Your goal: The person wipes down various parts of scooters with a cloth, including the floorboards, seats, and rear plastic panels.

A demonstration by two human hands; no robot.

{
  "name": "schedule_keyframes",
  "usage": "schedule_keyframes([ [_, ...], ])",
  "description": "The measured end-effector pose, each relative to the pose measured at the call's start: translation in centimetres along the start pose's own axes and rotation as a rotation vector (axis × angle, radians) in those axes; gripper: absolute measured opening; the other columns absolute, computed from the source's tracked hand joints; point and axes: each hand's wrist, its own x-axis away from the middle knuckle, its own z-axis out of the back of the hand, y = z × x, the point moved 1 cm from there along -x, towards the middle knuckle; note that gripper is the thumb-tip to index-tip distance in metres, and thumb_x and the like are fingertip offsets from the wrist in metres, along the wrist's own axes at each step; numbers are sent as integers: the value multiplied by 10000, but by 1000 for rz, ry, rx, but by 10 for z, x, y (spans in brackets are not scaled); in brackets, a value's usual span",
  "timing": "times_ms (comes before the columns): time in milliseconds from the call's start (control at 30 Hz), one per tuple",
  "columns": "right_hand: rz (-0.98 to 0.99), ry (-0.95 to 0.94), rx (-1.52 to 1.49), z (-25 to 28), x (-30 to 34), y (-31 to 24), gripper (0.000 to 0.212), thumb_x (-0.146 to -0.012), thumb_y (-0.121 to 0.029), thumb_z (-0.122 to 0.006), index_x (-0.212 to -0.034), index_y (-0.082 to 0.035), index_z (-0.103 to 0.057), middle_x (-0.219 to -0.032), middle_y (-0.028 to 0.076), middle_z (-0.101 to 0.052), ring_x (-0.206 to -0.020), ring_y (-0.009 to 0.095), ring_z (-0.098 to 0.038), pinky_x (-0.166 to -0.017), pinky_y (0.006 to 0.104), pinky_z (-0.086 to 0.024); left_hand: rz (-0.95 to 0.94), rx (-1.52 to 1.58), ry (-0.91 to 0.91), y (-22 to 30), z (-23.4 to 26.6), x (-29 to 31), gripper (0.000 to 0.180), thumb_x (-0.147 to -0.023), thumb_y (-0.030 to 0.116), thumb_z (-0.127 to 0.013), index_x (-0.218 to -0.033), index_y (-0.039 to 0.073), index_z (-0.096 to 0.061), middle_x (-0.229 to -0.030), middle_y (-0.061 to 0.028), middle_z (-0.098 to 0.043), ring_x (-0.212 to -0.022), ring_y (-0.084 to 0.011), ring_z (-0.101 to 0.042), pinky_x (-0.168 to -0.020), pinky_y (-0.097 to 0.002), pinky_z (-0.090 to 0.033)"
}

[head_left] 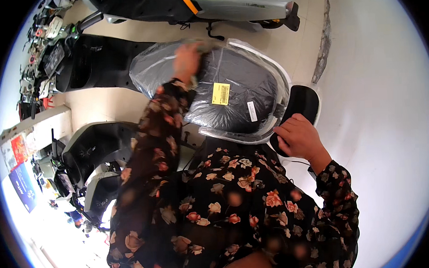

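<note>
Well, wrapped seat (245, 76); right hand (298, 137), holding backrest (304, 101)

On the long, plastic-wrapped dark seat (247, 69) lay a yellow rectangular label (220, 94). From the seat's middle, the left hand (187, 61) was at 11 o'clock, the right hand (299, 136) on a curved black backrest (302, 100) at 4, a silver-and-black scooter (241, 8) at 12.

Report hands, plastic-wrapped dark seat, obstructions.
Left hand over seat, motion-blurred, grip unclear. Right hand on black, rounded padded backrest. Seat in clear plastic, yellow rectangular label on top. Black floral sleeve hides part of seat.
</note>
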Motion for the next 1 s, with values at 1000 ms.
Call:
schedule_keyframes([
  [1000,-23,-7,-86,-2,17,17,178,-746,-218,-679,-761,-74,-576,-743,56,-570,-800,228,-567,-818,344,-431,-337,-66,-602,154,-80,-129,396,-923,321,-528,-1239,105,-630,-1231,-164,-630,-1113,-402,-584,-960,-454,-475],
])
